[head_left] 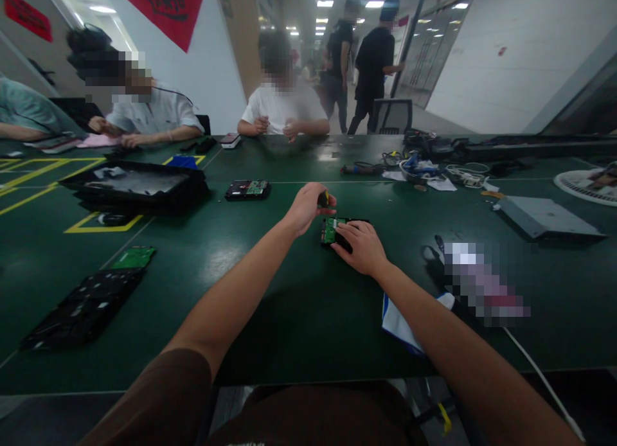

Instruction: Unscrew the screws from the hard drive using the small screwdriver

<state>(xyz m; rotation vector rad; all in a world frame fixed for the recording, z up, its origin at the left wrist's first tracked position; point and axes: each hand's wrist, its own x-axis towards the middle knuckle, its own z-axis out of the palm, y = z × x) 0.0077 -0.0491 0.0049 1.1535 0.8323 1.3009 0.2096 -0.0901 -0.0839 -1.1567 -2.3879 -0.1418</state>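
Note:
A small black hard drive with a green circuit board (330,230) lies on the dark green table (270,304) in front of me. My left hand (306,207) is closed round a small tool with a black and yellow handle (324,198), held upright over the drive's far left corner. My right hand (360,245) lies flat on top of the drive, fingers stretched out and pressing it down.
Another drive (247,189) lies further back. A black tray (135,186) and a loose green board (134,258) with black parts (81,310) are at left. Cables (419,169) and a grey box (544,217) are at right. People sit across the table.

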